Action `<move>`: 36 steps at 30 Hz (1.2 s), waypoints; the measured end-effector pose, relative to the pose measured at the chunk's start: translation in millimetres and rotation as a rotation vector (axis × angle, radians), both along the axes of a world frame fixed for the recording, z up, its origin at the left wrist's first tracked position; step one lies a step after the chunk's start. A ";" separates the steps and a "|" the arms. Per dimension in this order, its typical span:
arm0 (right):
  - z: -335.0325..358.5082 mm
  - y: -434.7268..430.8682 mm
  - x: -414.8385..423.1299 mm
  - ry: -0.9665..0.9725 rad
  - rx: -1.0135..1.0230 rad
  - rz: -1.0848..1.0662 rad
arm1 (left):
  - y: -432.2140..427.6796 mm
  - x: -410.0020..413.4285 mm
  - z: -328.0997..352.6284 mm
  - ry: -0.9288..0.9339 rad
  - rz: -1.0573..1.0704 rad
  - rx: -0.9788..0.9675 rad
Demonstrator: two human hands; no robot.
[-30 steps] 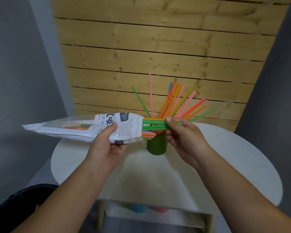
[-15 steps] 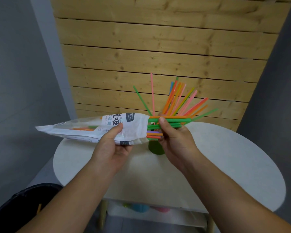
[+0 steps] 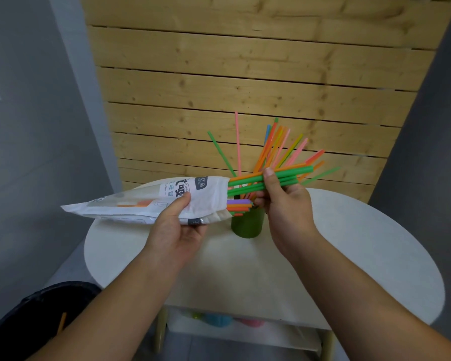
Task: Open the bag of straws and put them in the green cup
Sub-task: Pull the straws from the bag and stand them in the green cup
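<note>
My left hand [image 3: 176, 225] grips a white straw bag [image 3: 151, 201] held level above the table, its open mouth pointing right. Several coloured straws stick out of that mouth. My right hand [image 3: 284, 201] pinches a small bunch of green and orange straws [image 3: 292, 173] partly drawn out of the bag. The green cup [image 3: 246, 225] stands on the table just below the bag's mouth, with several straws [image 3: 276, 147] fanned out of it. My right hand hides part of the cup's rim.
The round white table [image 3: 349, 256] stands against a wooden slat wall [image 3: 245, 74]. A shelf [image 3: 245, 332] under the table holds coloured objects. A black bin [image 3: 37, 316] sits on the floor at the lower left.
My right hand has drawn the green and orange straws further right out of the bag. The bag stays in my left hand.
</note>
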State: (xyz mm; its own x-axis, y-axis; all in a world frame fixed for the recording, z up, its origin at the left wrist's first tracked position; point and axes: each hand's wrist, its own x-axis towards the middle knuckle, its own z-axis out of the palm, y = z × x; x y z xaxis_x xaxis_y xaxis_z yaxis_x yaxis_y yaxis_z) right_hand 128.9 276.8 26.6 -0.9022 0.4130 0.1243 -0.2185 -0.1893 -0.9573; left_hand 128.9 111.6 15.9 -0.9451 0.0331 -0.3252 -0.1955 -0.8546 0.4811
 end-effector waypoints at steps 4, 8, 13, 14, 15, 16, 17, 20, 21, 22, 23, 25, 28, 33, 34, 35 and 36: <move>5.4 3.7 4.1 -0.005 0.105 -0.026 | -0.3 -2.6 -1.7 -0.002 0.008 0.008; 14.1 5.1 6.7 0.043 0.103 -0.004 | -0.7 -4.0 -1.7 -0.012 0.021 0.007; 22.7 11.5 9.7 0.089 0.026 0.015 | -8.2 -10.5 -2.3 -0.027 0.042 0.013; 23.7 13.0 9.5 0.096 0.008 0.013 | -9.7 -12.1 -2.8 -0.028 0.048 0.014; 24.4 14.6 9.3 0.104 -0.011 0.011 | -11.2 -13.4 -3.3 -0.029 0.052 0.012; 24.7 16.1 8.9 0.109 -0.029 0.011 | -12.3 -14.8 -3.9 -0.028 0.055 0.007; 24.9 17.5 8.5 0.108 -0.040 0.008 | -13.3 -15.4 -4.2 -0.025 0.058 0.005; 25.5 23.5 7.3 0.090 -0.038 -0.032 | -16.9 -17.8 -5.1 -0.015 0.077 0.011; 26.6 26.4 6.9 0.090 -0.037 -0.052 | -18.7 -18.8 -5.5 -0.016 0.087 0.014; 28.1 29.5 6.7 0.095 -0.041 -0.069 | -20.7 -20.3 -6.2 -0.018 0.097 0.015; 29.6 32.9 6.9 0.100 -0.051 -0.084 | -23.0 -21.7 -7.0 -0.019 0.107 0.016; 31.8 39.6 8.2 0.104 -0.078 -0.105 | -27.8 -24.8 -9.5 -0.025 0.124 0.012; 32.3 47.8 12.2 0.091 -0.110 -0.121 | -33.2 -28.4 -13.7 -0.038 0.130 0.005; 31.4 58.3 18.6 0.075 -0.105 -0.172 | -33.1 -30.4 -18.2 -0.043 0.131 -0.004; 31.9 60.6 19.7 0.079 -0.091 -0.195 | -32.4 -30.5 -18.6 -0.040 0.131 -0.003; 32.6 63.4 20.7 0.082 -0.069 -0.225 | -31.9 -30.4 -18.7 -0.038 0.130 0.000; 33.5 66.9 21.8 0.086 -0.043 -0.257 | -31.7 -30.5 -19.0 -0.038 0.131 0.006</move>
